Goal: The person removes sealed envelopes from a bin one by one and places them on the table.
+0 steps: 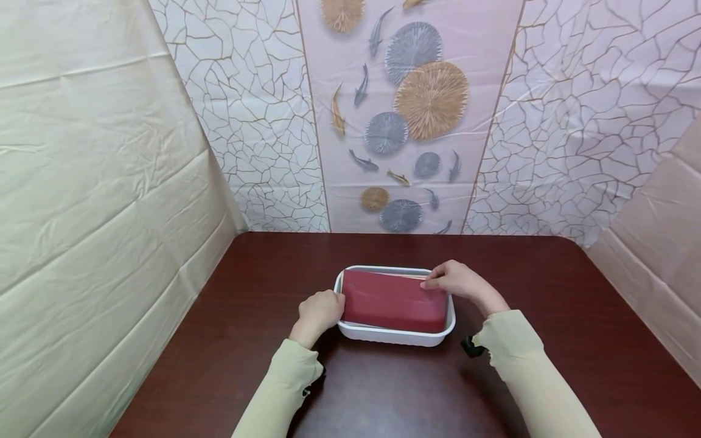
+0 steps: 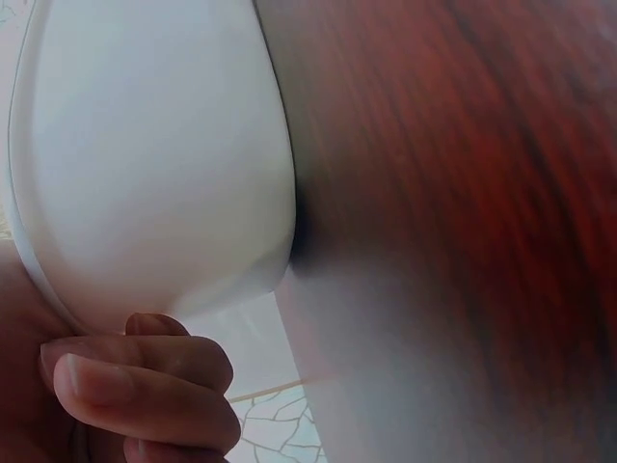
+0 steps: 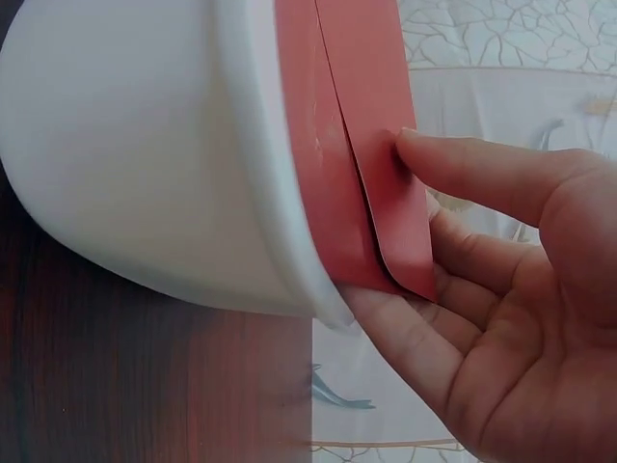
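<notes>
A white plastic basin (image 1: pixel 391 336), oblong with rounded corners, stands on the dark table. Flat red paper (image 1: pixel 393 301), like a folder or envelope, lies across it, over paler sheets (image 1: pixel 405 276) that peek out along the back edge. My left hand (image 1: pixel 322 310) grips the basin's left end; curled fingers (image 2: pixel 154 386) show below the white wall in the left wrist view. At the back right corner, my right hand (image 1: pixel 462 283) pinches the red paper. Its thumb (image 3: pixel 482 174) presses the top face and its other fingers lie beneath. Two red layers are visible there, slightly parted.
The dark red wooden table (image 1: pixel 263 365) reaches to a patterned backdrop (image 1: pixel 405 121) behind the basin. Cream cloth (image 1: pixel 109 182) hangs along the left side, and another cloth (image 1: pixel 657 243) along the right. A black strap piece (image 1: pixel 472 347) shows at my right cuff.
</notes>
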The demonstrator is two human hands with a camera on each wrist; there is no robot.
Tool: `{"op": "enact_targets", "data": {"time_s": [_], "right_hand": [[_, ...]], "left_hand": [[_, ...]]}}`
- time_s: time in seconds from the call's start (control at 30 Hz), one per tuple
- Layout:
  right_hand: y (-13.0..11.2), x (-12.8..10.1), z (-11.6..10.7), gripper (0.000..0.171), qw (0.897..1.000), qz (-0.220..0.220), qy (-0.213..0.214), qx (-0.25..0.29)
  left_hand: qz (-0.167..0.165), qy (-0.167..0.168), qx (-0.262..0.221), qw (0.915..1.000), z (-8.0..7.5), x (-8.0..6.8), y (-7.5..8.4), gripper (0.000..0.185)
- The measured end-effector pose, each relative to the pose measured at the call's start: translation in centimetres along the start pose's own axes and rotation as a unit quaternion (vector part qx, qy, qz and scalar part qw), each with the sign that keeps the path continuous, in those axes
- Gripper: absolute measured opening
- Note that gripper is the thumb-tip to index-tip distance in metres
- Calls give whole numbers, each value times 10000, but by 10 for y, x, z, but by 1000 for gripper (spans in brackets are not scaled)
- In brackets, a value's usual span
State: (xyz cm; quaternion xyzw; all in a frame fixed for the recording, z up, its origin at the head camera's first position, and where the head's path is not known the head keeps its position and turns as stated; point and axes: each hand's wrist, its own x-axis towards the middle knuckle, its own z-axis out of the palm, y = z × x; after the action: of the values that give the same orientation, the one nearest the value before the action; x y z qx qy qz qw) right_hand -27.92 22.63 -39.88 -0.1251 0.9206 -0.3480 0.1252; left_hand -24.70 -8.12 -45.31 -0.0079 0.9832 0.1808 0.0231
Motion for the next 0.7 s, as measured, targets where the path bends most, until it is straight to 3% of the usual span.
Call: {"op": "enact_targets", "data": {"time_s": [0.4,0.63,0.7], "right_hand": [[-3,-4,7,29,9997,-48,-230,93],[0,-10,6,33,9987,181,-143,444],[-1,-11,5,29,9992,155,-178,321]], "left_hand": [[37,71,47,10000,1,-1,0,46],[-2,38,51,10000,2,-1,0,46],[-3,16,40,10000,2,-1,0,46]]}}
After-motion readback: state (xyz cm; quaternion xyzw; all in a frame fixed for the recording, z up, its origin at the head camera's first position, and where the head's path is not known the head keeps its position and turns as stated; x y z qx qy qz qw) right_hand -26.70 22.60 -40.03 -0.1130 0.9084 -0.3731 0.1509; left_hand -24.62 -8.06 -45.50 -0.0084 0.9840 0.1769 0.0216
